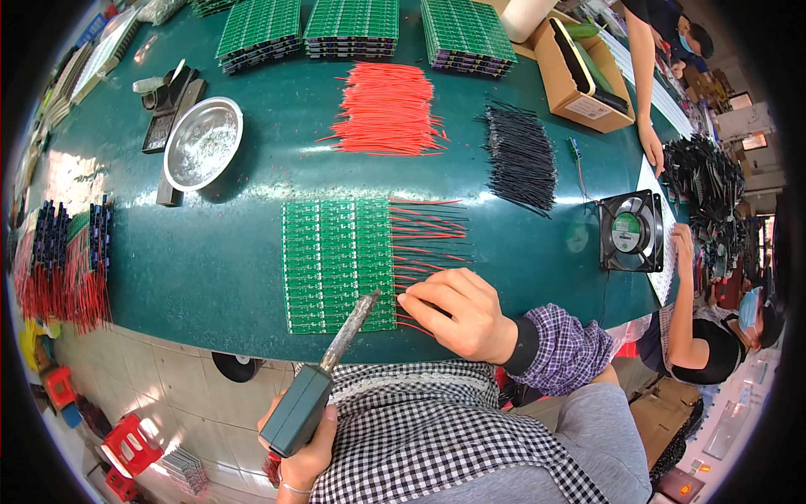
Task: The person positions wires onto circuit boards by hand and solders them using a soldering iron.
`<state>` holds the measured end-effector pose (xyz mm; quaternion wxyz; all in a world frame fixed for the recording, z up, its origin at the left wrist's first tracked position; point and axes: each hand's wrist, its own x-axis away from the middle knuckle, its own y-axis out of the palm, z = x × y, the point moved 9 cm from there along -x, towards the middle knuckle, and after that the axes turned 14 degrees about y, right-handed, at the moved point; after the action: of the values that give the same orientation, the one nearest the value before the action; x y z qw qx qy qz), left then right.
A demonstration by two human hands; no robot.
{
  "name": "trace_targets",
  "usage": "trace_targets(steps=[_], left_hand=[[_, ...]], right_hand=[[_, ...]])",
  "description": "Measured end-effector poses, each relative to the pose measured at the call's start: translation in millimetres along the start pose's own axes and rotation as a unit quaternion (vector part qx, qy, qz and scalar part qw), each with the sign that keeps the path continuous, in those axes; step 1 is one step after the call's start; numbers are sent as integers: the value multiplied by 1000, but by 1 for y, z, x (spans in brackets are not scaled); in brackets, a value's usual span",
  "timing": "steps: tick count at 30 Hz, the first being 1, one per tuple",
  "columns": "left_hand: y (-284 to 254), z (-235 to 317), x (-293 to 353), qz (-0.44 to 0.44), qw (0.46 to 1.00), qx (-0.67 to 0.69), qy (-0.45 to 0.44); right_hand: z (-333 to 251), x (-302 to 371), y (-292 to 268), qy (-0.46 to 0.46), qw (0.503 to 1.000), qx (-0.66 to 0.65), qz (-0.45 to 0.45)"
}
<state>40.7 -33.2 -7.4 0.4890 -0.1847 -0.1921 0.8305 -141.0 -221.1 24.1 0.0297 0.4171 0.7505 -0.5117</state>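
Observation:
A green circuit board panel (pixel 336 265) lies on the table in front of me, with red and dark wires (pixel 430 231) sticking out from its right edge. My left hand (pixel 315 454) is closed round the dark green handle of a soldering iron (pixel 300 410). The iron's tip rests at or just over the panel's lower right part. My right hand (pixel 467 315) pinches at the panel's right edge, close to the tip. A thin wire seems to be between its fingertips, mostly hidden by them.
Beyond the panel lie a pile of red wires (pixel 386 109) and a pile of black wires (pixel 520 160). A metal bowl (pixel 204 144) stands at left, a fan (pixel 630 231) at right. Stacked boards (pixel 353 25) line the back. People sit along the right side.

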Motion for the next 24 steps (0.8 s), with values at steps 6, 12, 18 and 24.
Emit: trace_targets(steps=[6,12,18,24], left_hand=[[0,-2,3,-7,1000,-1,-5],[3,2,2,-22,1000,4,5],[4,8,0,-25,999,-4,27],[5,6,0,-29,999,-1,17]], right_hand=[[0,1,0,8,1000,-7,2],[0,1,1,5,1000,-6,-6],[0,3,3,5,1000,1,-14],[0,2,2,7,1000,3,-20]])
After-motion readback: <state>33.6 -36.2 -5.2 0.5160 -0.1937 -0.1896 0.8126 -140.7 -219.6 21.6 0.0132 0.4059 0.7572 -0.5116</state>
